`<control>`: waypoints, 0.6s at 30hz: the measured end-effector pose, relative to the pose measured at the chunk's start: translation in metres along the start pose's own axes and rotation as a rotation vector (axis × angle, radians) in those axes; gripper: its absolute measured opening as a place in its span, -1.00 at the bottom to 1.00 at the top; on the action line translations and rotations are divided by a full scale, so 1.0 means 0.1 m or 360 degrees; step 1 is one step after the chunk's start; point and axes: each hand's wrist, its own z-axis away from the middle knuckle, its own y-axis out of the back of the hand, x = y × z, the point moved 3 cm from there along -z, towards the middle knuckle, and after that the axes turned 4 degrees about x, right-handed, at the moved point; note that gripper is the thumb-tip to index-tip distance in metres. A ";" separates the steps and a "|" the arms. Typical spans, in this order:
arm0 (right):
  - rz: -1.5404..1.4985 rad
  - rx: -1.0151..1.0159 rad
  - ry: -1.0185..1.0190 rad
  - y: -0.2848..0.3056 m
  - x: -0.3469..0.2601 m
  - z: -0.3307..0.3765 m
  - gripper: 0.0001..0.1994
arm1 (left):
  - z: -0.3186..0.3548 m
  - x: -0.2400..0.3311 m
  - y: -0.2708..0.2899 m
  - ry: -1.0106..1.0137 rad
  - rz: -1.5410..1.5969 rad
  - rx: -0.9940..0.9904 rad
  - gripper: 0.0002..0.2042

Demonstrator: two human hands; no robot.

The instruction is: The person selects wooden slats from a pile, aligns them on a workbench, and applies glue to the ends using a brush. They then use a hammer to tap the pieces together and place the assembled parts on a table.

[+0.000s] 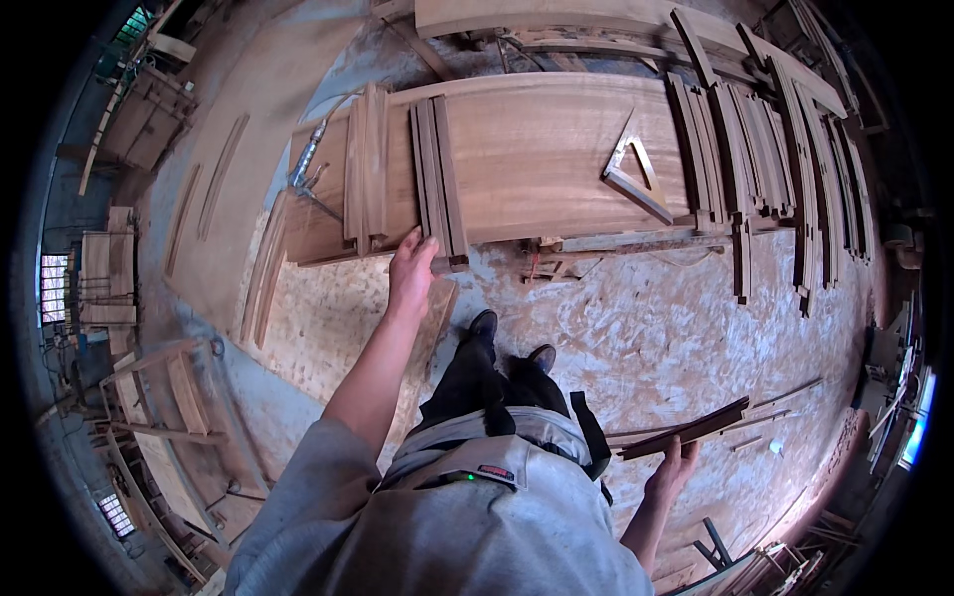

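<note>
My left hand [410,266] is closed at the near end of a bundle of dark wooden strips [435,174], its thumb and forefinger at the left-hand strip. The bundle lies across a broad brown wooden panel [547,139]. Low at the right, away from the panel, my right hand [672,472] grips a dark wooden strip [691,429], held tilted above the floor. Paler wooden strips [367,169] lie just left of the bundle. A set square with a metal and wooden frame [636,184] rests on the panel's right half.
A metal air tool [310,149] with a hose lies at the panel's left end. Many dark strips [740,149] overhang the right side. Wood pieces [552,270] stand beneath the near edge. A wooden frame [184,392] is at the left, and thin strips [765,407] lie on the dusty floor.
</note>
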 end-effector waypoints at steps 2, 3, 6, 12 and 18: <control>0.0026 0.0003 0.0035 0.00 0.02 0.00 -0.58 | -0.09 -0.09 0.05 0.0001 0.0010 -0.0059 -0.43; 0.0024 0.0004 0.0038 0.00 0.01 0.00 -0.58 | -0.07 -0.05 0.01 -0.0027 -0.0006 -0.0047 -0.43; 0.0030 0.0015 0.0047 0.02 -0.01 0.01 -0.59 | 0.00 0.03 -0.08 -0.0080 -0.0068 0.0004 -0.45; 0.0017 0.0033 0.0018 0.04 0.04 0.04 -0.59 | 0.06 0.12 -0.10 -0.0120 -0.0061 0.0022 -0.46; -0.0088 0.0030 -0.0011 0.01 -0.01 0.08 -0.64 | 0.08 0.16 -0.11 -0.0183 -0.0070 0.0042 -0.50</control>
